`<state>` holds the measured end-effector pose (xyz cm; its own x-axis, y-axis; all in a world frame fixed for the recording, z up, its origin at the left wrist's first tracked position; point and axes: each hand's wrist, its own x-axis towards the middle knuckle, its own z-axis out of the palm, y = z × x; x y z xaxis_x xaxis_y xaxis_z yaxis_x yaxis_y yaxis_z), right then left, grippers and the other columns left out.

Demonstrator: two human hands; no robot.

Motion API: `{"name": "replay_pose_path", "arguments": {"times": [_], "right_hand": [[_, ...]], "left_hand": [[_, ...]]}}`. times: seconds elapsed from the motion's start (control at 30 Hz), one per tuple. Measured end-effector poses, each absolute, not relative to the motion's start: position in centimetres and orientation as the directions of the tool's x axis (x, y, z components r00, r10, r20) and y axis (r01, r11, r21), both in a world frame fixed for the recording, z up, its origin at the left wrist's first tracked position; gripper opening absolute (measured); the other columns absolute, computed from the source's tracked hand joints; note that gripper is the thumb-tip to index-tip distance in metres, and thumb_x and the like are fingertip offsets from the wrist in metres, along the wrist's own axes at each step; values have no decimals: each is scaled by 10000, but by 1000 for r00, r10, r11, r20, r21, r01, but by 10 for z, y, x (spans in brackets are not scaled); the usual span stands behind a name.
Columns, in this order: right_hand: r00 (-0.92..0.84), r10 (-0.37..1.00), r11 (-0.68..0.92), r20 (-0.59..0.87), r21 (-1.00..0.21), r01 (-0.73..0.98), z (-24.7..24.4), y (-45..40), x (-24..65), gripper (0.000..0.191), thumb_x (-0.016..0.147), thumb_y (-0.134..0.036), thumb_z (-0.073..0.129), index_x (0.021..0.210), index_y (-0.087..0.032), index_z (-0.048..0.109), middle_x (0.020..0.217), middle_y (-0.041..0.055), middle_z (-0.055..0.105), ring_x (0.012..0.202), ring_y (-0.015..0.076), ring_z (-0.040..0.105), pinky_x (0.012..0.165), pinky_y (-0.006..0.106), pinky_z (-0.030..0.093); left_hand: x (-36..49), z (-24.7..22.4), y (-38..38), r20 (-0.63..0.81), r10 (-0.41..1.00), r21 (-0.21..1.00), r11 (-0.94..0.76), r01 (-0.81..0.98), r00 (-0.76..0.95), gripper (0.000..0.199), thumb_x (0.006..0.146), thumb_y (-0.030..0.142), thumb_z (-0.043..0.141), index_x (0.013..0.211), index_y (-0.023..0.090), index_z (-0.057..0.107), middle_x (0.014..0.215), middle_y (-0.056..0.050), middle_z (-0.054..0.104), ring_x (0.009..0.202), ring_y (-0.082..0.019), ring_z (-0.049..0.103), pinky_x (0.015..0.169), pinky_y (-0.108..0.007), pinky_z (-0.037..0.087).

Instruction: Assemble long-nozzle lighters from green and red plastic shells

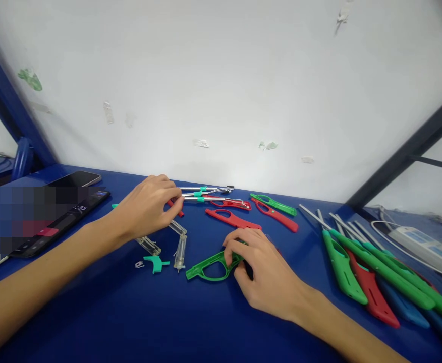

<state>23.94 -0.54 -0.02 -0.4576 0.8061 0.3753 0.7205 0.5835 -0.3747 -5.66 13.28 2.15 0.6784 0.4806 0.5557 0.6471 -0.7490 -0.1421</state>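
My left hand [151, 204] is closed, its curled fingertips by the left ends of several metal lighter tubes [213, 198] with teal collars and thin wires. The hand hides what it grips, if anything; a red part [177, 207] shows beneath its fingers. My right hand [262, 264] is closed round one end of an open green lighter shell half [194, 270], its finger loop pointing left. Between the hands lie clear fuel tanks [180, 251], a teal trigger [156, 263] and a small metal clip [140, 264] on the blue table.
Red shell halves [232, 219] and a green shell half [277, 204] lie toward the wall [221, 91]. Assembled long lighters [380, 267] are heaped at right, before a white power strip [425, 242]. Phones [73, 214] lie at left.
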Motion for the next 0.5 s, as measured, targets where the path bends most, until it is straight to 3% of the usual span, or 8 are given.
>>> {"name": "replay_pose_path", "arguments": {"times": [0.27,0.5], "right_hand": [[-457,784,612,420,-400,682,2,-6,240,341,812,47,522,972,-244,598,1135,50,749,1083,286,697,955,498,522],[-452,779,616,434,-400,678,-1,-4,242,360,864,46,512,1039,-244,633,1129,49,755,1080,273,696,961,477,539]], "left_hand": [[-60,8,142,512,541,-85,-741,666,667,349,1101,402,746,1369,180,709,1364,-112,735,1157,-268,753,994,-486,669],[-60,-3,150,438,595,-8,-747,664,674,375,1098,399,751,1401,184,701,1419,-123,719,1231,-293,739,1046,-525,655]]}}
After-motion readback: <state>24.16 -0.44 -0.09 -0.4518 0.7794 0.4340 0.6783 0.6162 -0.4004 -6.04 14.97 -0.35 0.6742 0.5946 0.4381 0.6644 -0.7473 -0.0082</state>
